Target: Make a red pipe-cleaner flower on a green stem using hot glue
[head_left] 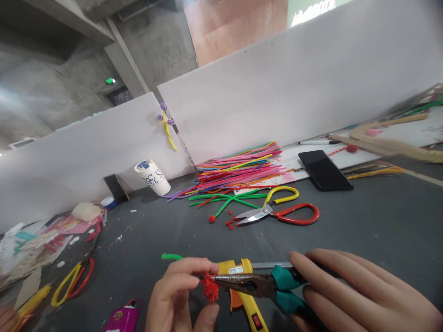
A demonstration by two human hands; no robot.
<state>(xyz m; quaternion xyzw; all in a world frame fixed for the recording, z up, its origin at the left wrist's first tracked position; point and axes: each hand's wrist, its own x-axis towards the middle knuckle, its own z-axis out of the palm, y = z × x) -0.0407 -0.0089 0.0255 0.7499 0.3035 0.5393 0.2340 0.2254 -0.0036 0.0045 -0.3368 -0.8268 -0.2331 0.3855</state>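
My left hand is closed, pinching a small crinkled red piece between thumb and fingers. My right hand wraps round the teal handles of needle-nose pliers, whose tips touch the top of the red piece. Below the pliers lies a yellow hot glue gun with an orange trigger, partly covered by them. A green stem end shows just beyond my left fingers. Farther off, scissors with one yellow and one red handle lie spread beside red scraps and a red-tipped green stem.
A pile of coloured pipe cleaners lies against the white partition. A white cup and a black phone flank it. Left are more scissors, a purple object and another person's hand.
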